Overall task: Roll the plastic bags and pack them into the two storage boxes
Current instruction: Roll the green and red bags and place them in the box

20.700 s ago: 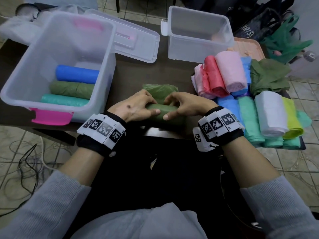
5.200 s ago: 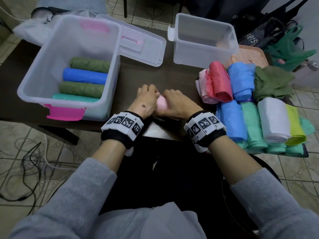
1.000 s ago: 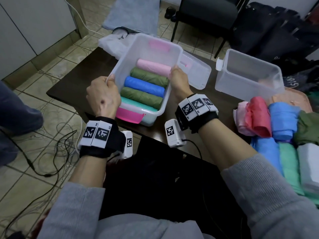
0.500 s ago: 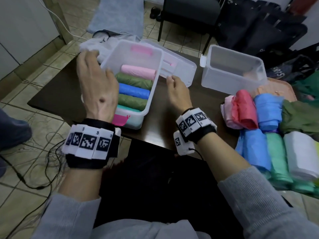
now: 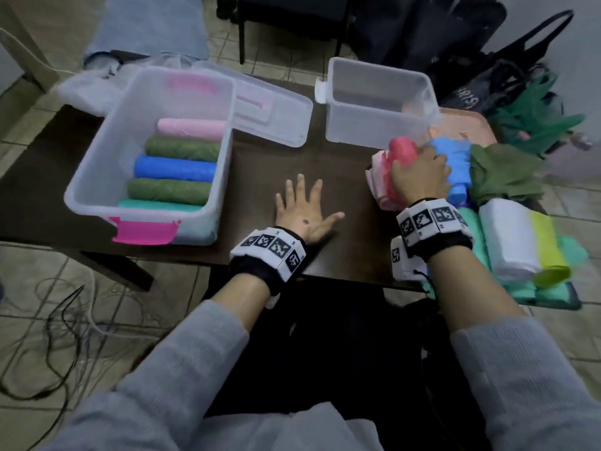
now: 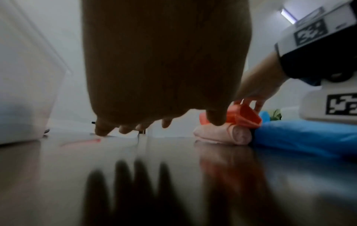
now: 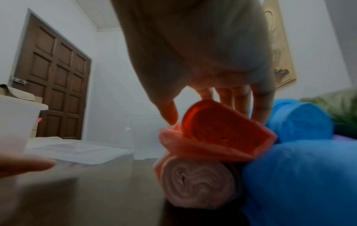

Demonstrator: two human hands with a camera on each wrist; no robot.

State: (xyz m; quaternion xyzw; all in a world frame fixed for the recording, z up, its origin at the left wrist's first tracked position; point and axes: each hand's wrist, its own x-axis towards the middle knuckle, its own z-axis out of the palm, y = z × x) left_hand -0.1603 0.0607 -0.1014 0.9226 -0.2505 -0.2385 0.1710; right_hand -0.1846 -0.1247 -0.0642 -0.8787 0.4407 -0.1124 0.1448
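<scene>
The left storage box (image 5: 104, 157) with a pink clasp holds several rolled bags: pink (image 5: 192, 129), green, blue, green and teal. The second box (image 5: 374, 131) stands at the back with no rolls in it. My left hand (image 5: 302, 206) lies flat on the dark table, fingers spread, holding nothing. My right hand (image 5: 419, 177) is on the pile at the right and grips a red bag roll (image 7: 222, 126), thumb on one side, fingers on the other. That red roll (image 5: 401, 151) lies on a pale pink roll (image 7: 195, 180), beside blue rolls (image 5: 455, 157).
The left box's clear lid (image 5: 276, 115) lies between the two boxes. More rolls, white (image 5: 507, 236), yellow-green and teal, and a loose olive bag (image 5: 500, 174) crowd the table's right end. Dark bags sit behind; cables (image 5: 65, 320) lie on the floor at the left.
Both hands have let go of the left box, which stands further left. My left hand has come down flat on the table; my right hand has reached right and taken the red roll.
</scene>
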